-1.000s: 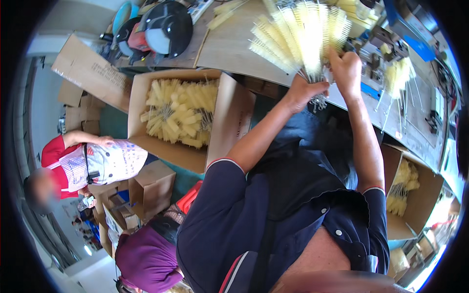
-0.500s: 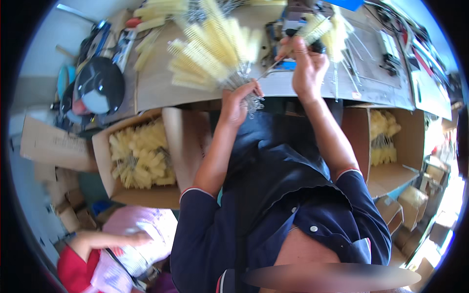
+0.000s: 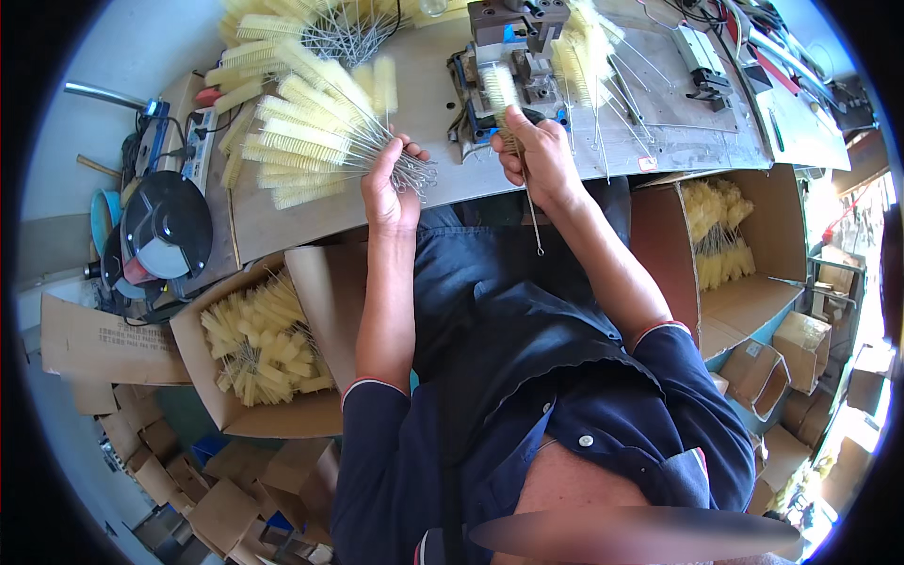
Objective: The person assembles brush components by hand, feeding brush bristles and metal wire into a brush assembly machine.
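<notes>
At left, an open box (image 3: 282, 427) of yellow brushes stands below the table (image 3: 301, 218); the left hand (image 3: 389, 188) has its fingers clamped on the wire stems of a fanned brush bundle (image 3: 311, 137) above the tabletop; the right hand (image 3: 541, 160) pinches a single brush (image 3: 498, 87) before a metal press (image 3: 537, 80), its looped stem hanging down; more brushes (image 3: 576, 61) lie right of that.
</notes>
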A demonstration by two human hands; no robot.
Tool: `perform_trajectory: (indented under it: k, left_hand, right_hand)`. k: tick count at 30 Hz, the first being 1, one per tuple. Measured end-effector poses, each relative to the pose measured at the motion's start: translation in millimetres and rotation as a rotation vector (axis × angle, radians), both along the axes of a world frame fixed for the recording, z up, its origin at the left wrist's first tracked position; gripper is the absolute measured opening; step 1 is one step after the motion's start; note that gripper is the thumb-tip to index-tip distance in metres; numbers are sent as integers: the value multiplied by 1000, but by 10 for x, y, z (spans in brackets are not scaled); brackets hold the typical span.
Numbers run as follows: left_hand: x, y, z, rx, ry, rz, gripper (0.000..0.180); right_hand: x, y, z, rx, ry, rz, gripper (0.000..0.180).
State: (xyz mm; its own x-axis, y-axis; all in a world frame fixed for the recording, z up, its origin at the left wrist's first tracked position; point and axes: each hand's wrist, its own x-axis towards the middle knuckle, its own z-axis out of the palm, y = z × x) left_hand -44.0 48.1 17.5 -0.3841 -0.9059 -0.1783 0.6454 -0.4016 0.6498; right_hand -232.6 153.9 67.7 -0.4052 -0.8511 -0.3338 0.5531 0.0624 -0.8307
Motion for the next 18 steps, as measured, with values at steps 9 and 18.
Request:
perform_trajectory:
  k: [9, 18]
  left_hand:
    - [-100, -38, -161, -30, 7, -6, 39]
    - [-44, -53, -188, -71, 65, -64, 39]
  right_hand:
    - [-146, -239, 39, 48, -84, 29, 39]
    - [-206, -267, 260, -115, -414, 142, 61]
